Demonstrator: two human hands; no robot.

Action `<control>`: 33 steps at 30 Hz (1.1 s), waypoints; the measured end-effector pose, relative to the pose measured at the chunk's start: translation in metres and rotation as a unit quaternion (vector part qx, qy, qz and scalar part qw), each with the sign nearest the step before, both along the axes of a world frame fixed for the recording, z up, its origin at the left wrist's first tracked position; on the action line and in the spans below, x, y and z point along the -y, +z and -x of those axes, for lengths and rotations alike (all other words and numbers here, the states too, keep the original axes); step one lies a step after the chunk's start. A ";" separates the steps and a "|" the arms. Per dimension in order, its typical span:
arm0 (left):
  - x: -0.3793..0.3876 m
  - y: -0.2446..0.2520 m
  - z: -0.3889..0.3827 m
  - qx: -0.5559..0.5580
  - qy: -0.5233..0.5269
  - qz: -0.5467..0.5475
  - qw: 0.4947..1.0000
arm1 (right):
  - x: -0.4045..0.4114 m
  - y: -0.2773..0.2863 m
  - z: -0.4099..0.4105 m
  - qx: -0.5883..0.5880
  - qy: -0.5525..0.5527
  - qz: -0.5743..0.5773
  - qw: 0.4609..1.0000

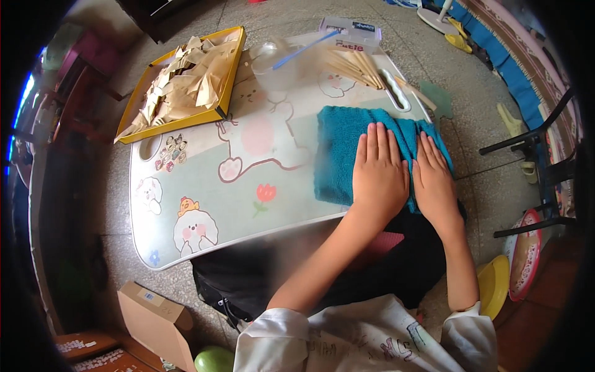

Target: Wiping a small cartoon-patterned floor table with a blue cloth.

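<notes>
A folded teal terry towel (341,144) lies at the right end of a low white folding table (200,162) printed with cartoon animals. Flat on the towel's middle rests my left hand (381,172), palm down with fingers stretched out. Close beside it, my right hand (433,181) presses on the right part of the towel, also palm down. A raised crease runs through the cloth between the two hands. Neither hand grips anything. Just beyond the towel are the table's white carry handle (395,90) and a bundle of pale wooden sticks (358,67).
A yellow-edged box (225,100) holds crumpled brown paper pieces. Small stickers or charms (172,152) lie near the table's cup hole (149,148). A blurred clear cup (274,69) with a blue stick (304,50) stands before a clear plastic box (351,32). A black chair (534,139) is at right.
</notes>
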State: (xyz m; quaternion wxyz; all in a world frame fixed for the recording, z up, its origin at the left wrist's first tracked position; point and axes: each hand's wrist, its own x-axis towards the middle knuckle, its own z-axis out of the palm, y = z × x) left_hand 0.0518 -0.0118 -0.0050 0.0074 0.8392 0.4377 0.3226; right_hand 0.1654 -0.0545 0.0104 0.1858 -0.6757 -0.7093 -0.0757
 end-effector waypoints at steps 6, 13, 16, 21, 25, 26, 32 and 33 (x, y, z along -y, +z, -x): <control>-0.015 -0.002 0.100 -0.007 0.063 0.061 0.996 | -0.040 -0.013 0.096 0.087 0.031 -0.020 0.996; 0.018 0.004 0.324 -0.241 0.271 0.093 0.927 | -0.053 -0.005 0.289 -0.138 0.220 0.027 0.965; 0.003 -0.001 0.292 -0.348 0.212 0.008 0.913 | -0.061 -0.014 0.235 -0.145 0.227 -0.049 0.962; -0.018 -0.004 0.076 -0.167 0.114 0.083 0.976 | -0.032 -0.015 0.062 -0.049 0.004 -0.036 0.998; 0.019 0.007 -0.019 -0.014 0.032 0.018 0.999 | 0.020 -0.016 -0.016 -0.083 -0.148 0.008 0.986; 0.016 0.006 -0.012 -0.012 0.034 0.017 0.999 | 0.017 -0.014 -0.010 -0.025 -0.175 0.015 0.984; -0.018 -0.005 0.133 -0.005 0.096 0.031 0.995 | -0.043 -0.016 0.132 0.038 -0.016 0.026 0.999; -0.021 0.002 0.163 -0.063 0.163 0.096 0.980 | -0.054 -0.001 0.161 -0.090 0.035 0.084 0.992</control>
